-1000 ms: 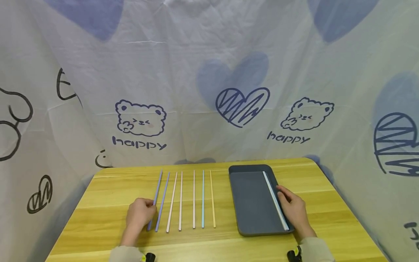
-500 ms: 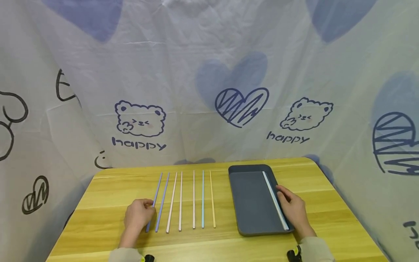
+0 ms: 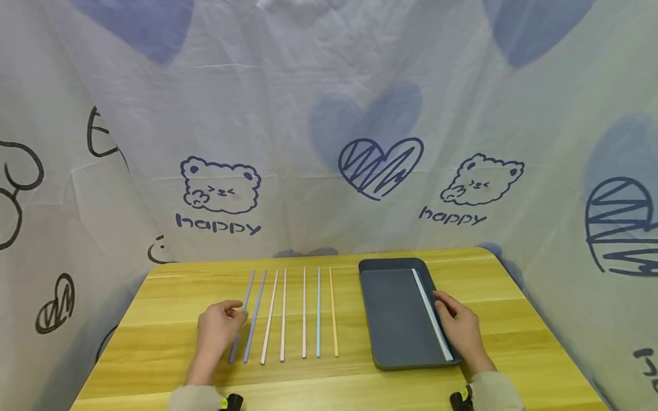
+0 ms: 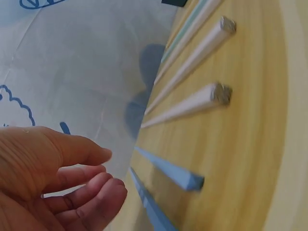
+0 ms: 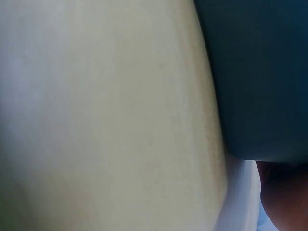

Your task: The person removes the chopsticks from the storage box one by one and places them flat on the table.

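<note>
My left hand (image 3: pixel 218 330) hovers over the leftmost violet-blue chopstick (image 3: pixel 236 342), its fingers loosely bent and holding nothing. In the left wrist view, a gap shows between the fingertips (image 4: pixel 107 155) and the violet-blue chopsticks. A second violet-blue chopstick (image 3: pixel 254 319) lies just to the right. My right hand (image 3: pixel 462 331) rests at the right rim of a dark grey tray (image 3: pixel 393 319), thumb and index fingertips right at the edge. Inside the tray, pale whitish chopsticks (image 3: pixel 431 314) lie together along its right side. The right wrist view shows part of the tray (image 5: pixel 260 86) and a dim finger.
Between left hand and tray, pale pink chopsticks (image 3: pixel 284 319), a light blue chopstick (image 3: pixel 318 314) and a yellow chopstick (image 3: pixel 334 319) lie in a spaced row on the wooden table (image 3: pixel 514 342). A printed cloth (image 3: pixel 298 217) hangs behind the table.
My left hand has let go of the leftmost violet-blue chopstick and risen a little. That chopstick now sits slightly closer to me. My right hand and the tray have stayed put.
</note>
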Action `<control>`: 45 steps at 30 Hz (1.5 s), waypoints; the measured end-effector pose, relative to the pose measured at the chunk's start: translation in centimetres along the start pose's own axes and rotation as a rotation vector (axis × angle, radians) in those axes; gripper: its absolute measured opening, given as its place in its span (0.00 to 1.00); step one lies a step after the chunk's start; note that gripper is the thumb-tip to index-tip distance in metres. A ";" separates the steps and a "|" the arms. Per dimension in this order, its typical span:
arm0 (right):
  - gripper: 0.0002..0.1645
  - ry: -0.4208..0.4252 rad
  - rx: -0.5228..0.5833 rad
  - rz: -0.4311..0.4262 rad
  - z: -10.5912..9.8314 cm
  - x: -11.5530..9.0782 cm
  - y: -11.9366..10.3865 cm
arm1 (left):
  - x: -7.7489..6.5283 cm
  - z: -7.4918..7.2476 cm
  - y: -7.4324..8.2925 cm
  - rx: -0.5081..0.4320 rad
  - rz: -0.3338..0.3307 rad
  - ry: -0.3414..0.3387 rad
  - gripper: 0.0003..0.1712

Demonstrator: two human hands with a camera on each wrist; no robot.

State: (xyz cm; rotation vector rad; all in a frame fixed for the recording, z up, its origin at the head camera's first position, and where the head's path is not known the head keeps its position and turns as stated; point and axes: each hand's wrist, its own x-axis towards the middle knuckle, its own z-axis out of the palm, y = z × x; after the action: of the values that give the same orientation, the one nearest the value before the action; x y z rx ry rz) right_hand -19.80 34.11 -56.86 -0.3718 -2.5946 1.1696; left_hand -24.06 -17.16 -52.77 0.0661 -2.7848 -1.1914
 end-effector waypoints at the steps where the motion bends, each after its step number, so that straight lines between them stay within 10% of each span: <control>1: 0.25 0.001 0.000 -0.001 0.0 0.0 0.0 | 0.1 0.1 0.3 -0.013 0.005 -0.004 0.19; 45: 0.25 -0.005 0.022 0.022 -0.1 -0.2 -0.2 | -1.0 11.2 11.9 -0.557 0.087 -0.358 0.17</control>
State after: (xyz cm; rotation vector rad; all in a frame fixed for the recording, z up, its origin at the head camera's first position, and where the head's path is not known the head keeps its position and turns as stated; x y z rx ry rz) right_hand -19.60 33.98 -56.67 -0.3942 -2.5863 1.2070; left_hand -24.35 -0.80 -51.94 -0.3421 -2.5624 -2.0723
